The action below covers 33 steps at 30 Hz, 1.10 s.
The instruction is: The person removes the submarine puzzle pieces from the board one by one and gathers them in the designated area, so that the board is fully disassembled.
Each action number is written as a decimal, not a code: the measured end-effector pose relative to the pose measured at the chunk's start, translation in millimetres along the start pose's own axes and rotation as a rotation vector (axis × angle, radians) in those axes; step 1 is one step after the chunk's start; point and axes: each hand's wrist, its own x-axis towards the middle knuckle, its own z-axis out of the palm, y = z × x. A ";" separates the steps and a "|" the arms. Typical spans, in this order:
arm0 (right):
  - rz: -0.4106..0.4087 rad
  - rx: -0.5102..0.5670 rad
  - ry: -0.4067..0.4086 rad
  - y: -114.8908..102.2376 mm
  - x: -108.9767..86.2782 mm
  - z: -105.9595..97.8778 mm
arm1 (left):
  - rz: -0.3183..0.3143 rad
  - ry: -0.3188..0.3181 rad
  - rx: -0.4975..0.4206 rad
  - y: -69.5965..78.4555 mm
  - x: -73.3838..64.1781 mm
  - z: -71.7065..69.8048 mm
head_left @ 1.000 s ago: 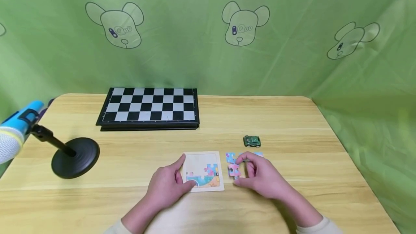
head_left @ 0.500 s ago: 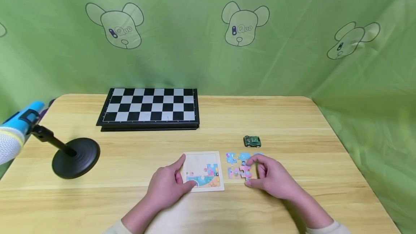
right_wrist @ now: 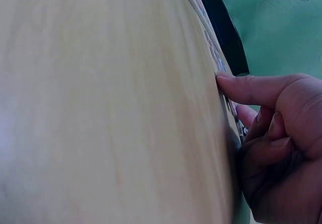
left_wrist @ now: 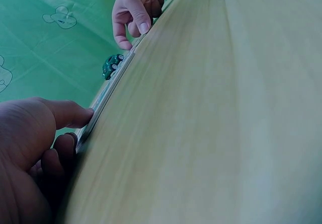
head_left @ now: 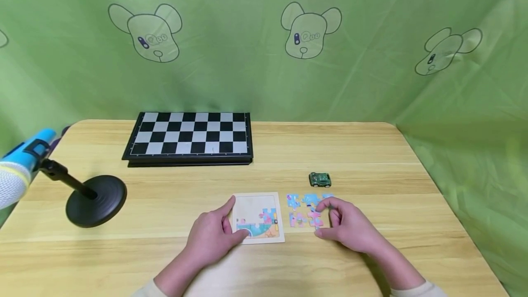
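My left hand (head_left: 211, 238) grips the left side of a small wooden jigsaw tray (head_left: 248, 206), its thumb over the lower left corner. Joined pieces fill the tray's bottom and lower right; the upper left shows bare wood. Right of the tray, my right hand (head_left: 350, 229) pinches a pink puzzle piece (head_left: 315, 220) between thumb and index finger, at table level. More loose pieces lie about it: a blue puzzle piece (head_left: 293, 201), another blue one (head_left: 310, 199) and a pink-and-blue one (head_left: 296, 219). The index finger partly covers a blue piece at the right.
A green toy car (head_left: 320, 179) stands behind the loose pieces. Farther back lies a black-and-white chessboard case (head_left: 189, 134). At the left, a blue microphone (head_left: 30, 150) is mounted on a stand with a round black base (head_left: 96, 200). Green cloth hangs behind the table (head_left: 354, 150).
The right hand has shifted right with the pink piece, away from the pink-and-blue piece, which now shows fully. My left hand stays on the tray.
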 end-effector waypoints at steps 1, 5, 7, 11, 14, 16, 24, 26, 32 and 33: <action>0.002 0.004 -0.002 0.6 0.2 0.0 | 0.000 0.000 0.000 0.0 0.0 0.0; 0.003 0.012 -0.003 2.4 0.5 0.5 | -0.001 0.001 0.001 -0.2 -0.1 0.0; 0.011 0.021 0.005 2.5 0.8 1.4 | -0.001 0.002 0.002 -0.2 -0.1 0.0; -0.007 0.041 0.033 0.4 2.7 5.1 | -0.001 0.003 0.004 -0.4 0.1 0.1; -0.032 0.070 0.044 -5.7 6.6 10.6 | 0.000 0.004 0.003 -0.7 0.2 0.1; -0.055 0.084 0.039 -10.9 10.2 15.4 | 0.000 0.005 0.004 -0.9 0.1 0.2; -0.097 0.093 -0.015 -30.5 24.9 39.9 | 0.001 0.003 -0.005 -1.8 0.0 0.9; -0.098 0.097 -0.028 -35.3 27.8 44.9 | 0.001 0.005 -0.003 -2.0 0.1 1.1; -0.114 0.073 -0.065 -47.9 36.0 56.6 | 0.009 0.008 0.006 -2.5 0.6 1.2; -0.115 0.069 -0.072 -49.8 37.2 58.1 | 0.010 0.008 0.006 -2.6 0.6 1.2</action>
